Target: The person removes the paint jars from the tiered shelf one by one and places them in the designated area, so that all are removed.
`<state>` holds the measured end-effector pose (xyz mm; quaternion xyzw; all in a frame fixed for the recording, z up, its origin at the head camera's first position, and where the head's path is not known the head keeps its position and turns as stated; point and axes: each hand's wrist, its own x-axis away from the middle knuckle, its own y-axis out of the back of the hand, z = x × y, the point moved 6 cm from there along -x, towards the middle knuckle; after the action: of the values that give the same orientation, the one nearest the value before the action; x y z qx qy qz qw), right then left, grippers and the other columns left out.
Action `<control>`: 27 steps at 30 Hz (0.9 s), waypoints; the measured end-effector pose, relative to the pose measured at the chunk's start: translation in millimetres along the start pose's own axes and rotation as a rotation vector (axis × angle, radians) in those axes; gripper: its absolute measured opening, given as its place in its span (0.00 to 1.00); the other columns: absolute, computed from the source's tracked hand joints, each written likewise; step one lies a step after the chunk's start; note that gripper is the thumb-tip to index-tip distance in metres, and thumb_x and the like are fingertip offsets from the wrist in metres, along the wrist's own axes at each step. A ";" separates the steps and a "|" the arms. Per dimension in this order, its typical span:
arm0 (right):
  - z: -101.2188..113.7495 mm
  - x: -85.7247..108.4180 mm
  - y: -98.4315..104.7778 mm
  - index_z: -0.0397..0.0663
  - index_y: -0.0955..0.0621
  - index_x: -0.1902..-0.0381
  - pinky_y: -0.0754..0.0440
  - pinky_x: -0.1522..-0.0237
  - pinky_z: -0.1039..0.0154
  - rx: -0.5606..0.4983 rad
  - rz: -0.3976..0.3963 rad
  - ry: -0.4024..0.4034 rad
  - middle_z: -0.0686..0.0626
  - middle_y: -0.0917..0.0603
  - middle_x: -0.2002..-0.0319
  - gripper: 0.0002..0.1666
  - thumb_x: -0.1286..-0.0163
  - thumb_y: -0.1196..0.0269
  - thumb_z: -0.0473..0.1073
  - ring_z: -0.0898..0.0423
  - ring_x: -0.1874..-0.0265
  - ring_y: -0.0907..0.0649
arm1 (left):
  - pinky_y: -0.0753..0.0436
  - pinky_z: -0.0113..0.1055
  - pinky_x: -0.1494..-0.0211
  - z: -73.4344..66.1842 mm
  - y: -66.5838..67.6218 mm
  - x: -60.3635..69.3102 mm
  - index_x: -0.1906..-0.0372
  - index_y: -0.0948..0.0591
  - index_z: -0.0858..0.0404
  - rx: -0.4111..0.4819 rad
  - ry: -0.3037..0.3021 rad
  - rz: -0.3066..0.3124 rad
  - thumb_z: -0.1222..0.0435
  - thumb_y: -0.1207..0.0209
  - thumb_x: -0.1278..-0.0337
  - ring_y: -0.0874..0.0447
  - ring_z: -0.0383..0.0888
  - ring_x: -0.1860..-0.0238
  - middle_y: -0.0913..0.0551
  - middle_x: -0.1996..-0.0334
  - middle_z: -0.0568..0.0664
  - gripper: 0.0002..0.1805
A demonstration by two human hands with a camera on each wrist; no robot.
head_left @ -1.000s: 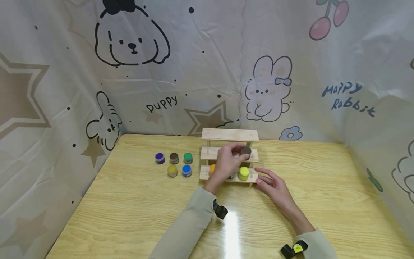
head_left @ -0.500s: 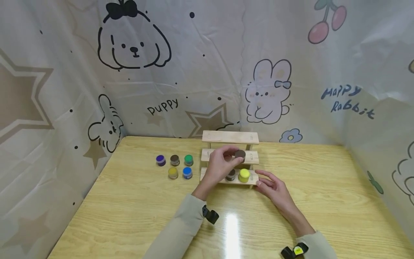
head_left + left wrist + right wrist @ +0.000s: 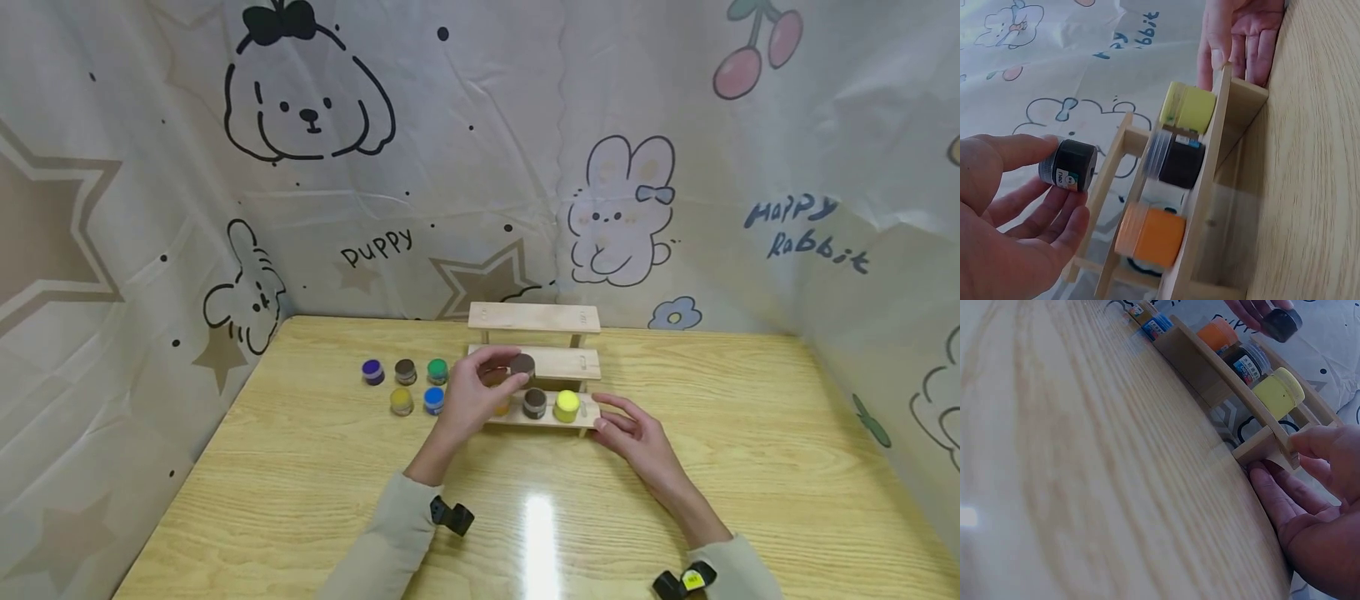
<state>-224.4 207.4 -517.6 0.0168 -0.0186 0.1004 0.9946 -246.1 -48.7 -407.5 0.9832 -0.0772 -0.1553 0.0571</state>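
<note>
My left hand (image 3: 471,393) pinches a small dark paint jar (image 3: 1074,165) between thumb and fingers, lifted in front of the middle step of a three-step wooden rack (image 3: 534,317). Along the bottom step stand an orange jar (image 3: 1152,235), a dark jar (image 3: 535,404) and a yellow jar (image 3: 567,406). In the head view my left hand partly covers the orange one. At the rack's right end, my right hand (image 3: 637,437) holds the bottom step, its thumb against the board edge and its other fingers by the leg, as the right wrist view shows.
Left of the rack, several jars stand on the wooden table (image 3: 300,467): purple (image 3: 372,372), brown (image 3: 405,371), green (image 3: 437,371), dull yellow (image 3: 401,402) and blue (image 3: 434,401). A printed cloth (image 3: 487,167) hangs behind and at the sides.
My left hand has moved left with the dark jar, from the right end of the middle step, uncovering the dark jar on the bottom step. My right hand stays at the rack's end.
</note>
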 end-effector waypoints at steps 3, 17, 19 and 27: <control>-0.6 0.0 0.4 0.41 0.31 0.26 0.16 0.44 0.61 -0.004 -0.005 -0.004 0.30 0.22 0.38 0.30 0.22 0.38 0.41 0.60 0.46 0.15 | 0.20 0.60 0.38 8.7 8.7 2.6 0.42 0.20 0.76 0.016 -0.014 -0.018 0.77 0.32 0.40 0.19 0.63 0.43 0.18 0.45 0.67 0.21; 0.3 -0.2 2.1 0.38 0.32 0.26 0.17 0.44 0.61 0.003 0.004 0.016 0.28 0.24 0.36 0.31 0.21 0.39 0.42 0.62 0.45 0.15 | 0.20 0.54 0.36 16.3 48.3 24.9 0.43 0.17 0.70 0.013 -0.005 -0.066 0.73 0.30 0.40 0.17 0.56 0.43 0.17 0.45 0.60 0.20; 0.3 -0.4 1.4 0.38 0.32 0.26 0.16 0.44 0.61 0.001 0.006 0.018 0.28 0.23 0.36 0.31 0.21 0.39 0.42 0.62 0.45 0.15 | 0.20 0.54 0.35 18.5 54.7 28.8 0.43 0.17 0.70 0.000 0.011 -0.081 0.73 0.30 0.40 0.17 0.55 0.43 0.17 0.45 0.59 0.20; 0.5 -0.8 0.5 0.38 0.32 0.26 0.16 0.44 0.60 -0.008 0.011 0.022 0.31 0.21 0.38 0.31 0.22 0.39 0.42 0.60 0.46 0.14 | 0.19 0.49 0.36 26.9 80.4 44.4 0.42 0.18 0.71 -0.041 0.018 -0.112 0.73 0.31 0.39 0.18 0.57 0.43 0.19 0.45 0.61 0.20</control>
<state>-225.4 207.7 -517.1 0.0118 -0.0081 0.1062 0.9942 -223.6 -137.6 -435.2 0.9859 -0.0185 -0.1512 0.0691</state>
